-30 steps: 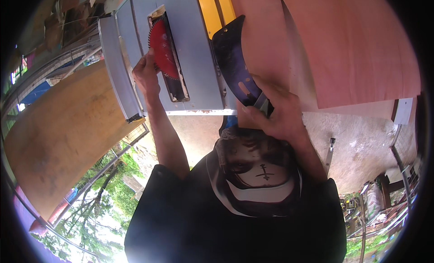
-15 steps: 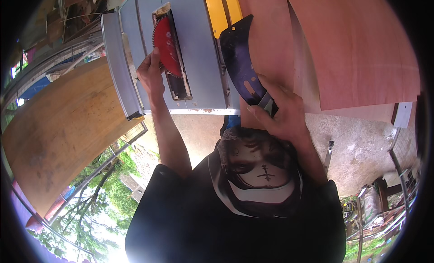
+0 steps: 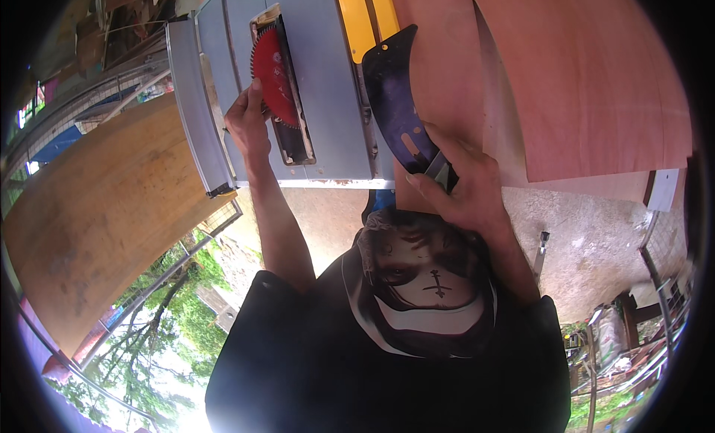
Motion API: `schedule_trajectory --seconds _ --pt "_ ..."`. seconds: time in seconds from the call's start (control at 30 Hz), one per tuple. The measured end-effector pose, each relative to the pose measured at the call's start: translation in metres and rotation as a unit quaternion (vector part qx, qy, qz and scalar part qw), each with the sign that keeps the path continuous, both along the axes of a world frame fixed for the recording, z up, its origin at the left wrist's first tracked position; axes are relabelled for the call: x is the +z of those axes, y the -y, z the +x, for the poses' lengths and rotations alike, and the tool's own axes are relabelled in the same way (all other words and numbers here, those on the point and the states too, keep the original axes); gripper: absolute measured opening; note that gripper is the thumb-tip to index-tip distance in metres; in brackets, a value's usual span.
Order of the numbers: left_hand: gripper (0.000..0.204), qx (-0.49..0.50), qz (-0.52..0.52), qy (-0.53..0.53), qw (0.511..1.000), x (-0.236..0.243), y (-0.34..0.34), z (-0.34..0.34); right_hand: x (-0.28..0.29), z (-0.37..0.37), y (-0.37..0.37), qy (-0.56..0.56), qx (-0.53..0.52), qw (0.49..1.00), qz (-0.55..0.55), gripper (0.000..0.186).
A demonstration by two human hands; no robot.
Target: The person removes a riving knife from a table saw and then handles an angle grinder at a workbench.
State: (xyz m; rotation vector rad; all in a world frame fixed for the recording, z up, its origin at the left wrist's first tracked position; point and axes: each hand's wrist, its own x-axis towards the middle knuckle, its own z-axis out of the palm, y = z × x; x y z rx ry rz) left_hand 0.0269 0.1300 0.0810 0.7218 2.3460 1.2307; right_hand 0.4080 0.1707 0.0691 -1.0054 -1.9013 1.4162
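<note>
A red toothed saw blade (image 3: 274, 72) stands in the slot of the grey saw table (image 3: 324, 83). My left hand (image 3: 248, 120) grips the blade's left edge with thumb and fingers. My right hand (image 3: 465, 183) is closed around the lower end of a black curved plate (image 3: 395, 98) with a slot in it, where a grey metal piece (image 3: 436, 167) shows under the thumb. The plate's upper end meets a yellow piece (image 3: 366, 23) at the table's right side, over pinkish plywood (image 3: 447, 68).
A grey rail (image 3: 190, 105) runs along the table's left side, with a stained wooden board (image 3: 104, 224) beyond it. Another plywood sheet (image 3: 596, 75) lies on the right. Below are concrete ground (image 3: 566, 254), metal mesh frames and scrap at lower right, and trees at lower left.
The whole scene sits slightly farther right than a second ago, hands included. Both hands keep their grips, and nothing else has visibly moved.
</note>
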Motion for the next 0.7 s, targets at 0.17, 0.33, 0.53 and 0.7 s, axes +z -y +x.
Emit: schedule_trajectory --seconds 0.17,0.33,0.53,0.7 --pt "0.047 -0.002 0.003 0.001 1.0 -0.0007 0.0005 -0.0007 0.002 -0.0002 -0.0011 -0.001 0.0 1.0 -0.004 0.066" --pt "0.047 0.002 0.0 -0.003 1.0 -0.0014 0.0005 -0.0006 0.0013 -0.0001 -0.0012 -0.004 0.001 1.0 -0.005 0.066" --pt "0.048 0.0 -0.005 0.0 1.0 -0.0017 0.0007 -0.0023 0.001 0.0006 -0.0019 -0.007 0.0 1.0 0.001 0.066" --pt "0.047 -0.003 0.003 0.007 1.0 -0.0022 0.0013 -0.0024 0.0 0.0 -0.0018 -0.011 -0.001 1.0 -0.003 0.067"
